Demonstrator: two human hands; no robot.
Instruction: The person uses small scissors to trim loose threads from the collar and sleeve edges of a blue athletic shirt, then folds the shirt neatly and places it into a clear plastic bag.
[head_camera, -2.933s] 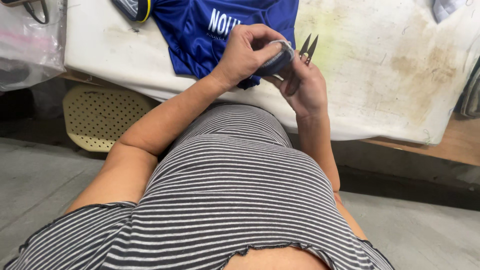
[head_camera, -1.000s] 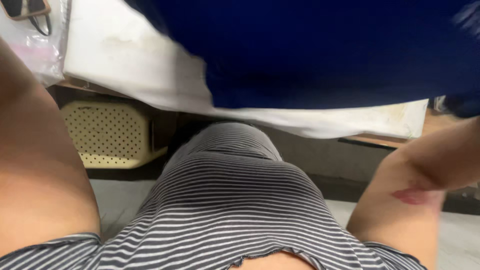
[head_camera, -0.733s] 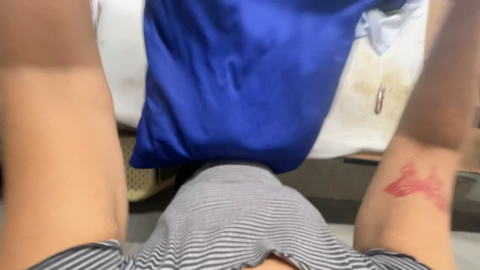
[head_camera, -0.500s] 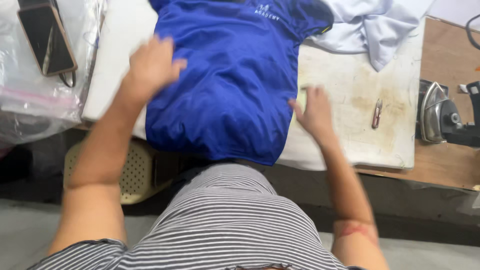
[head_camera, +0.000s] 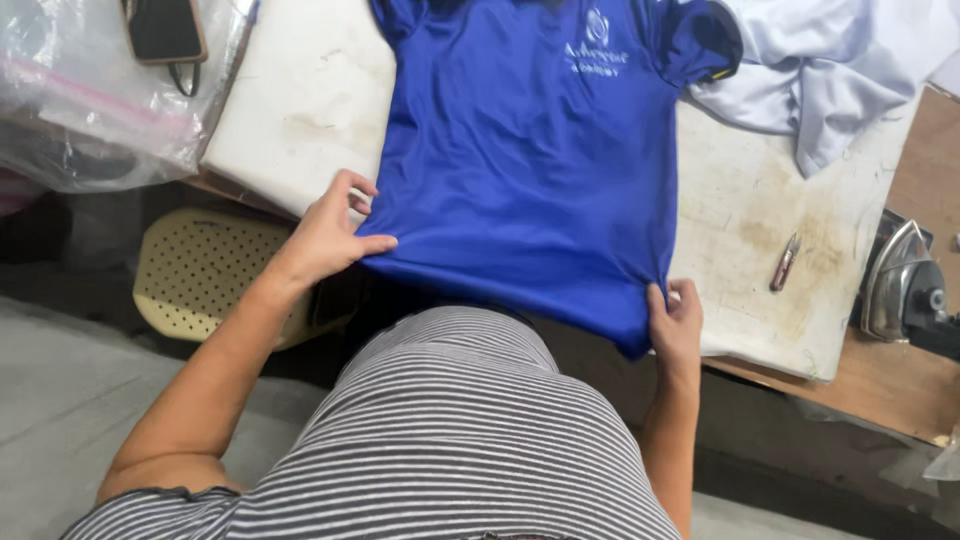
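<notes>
Royal-blue short-sleeved jersey shirt (head_camera: 530, 170) lies flat, front up, on stained white padded tabletop (head_camera: 300, 110), hem hanging over near edge. Left hand (head_camera: 328, 232) fingers pinch hem's left corner; right hand (head_camera: 676, 322) fingers grip right corner. Small thread snips (head_camera: 783, 263) and metal iron (head_camera: 900, 285) right of shirt; pale-blue garment (head_camera: 820, 70) beyond.

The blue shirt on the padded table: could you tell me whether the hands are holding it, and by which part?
Yes: the left hand and the right hand each grip the blue jersey shirt at a bottom hem corner.
</notes>
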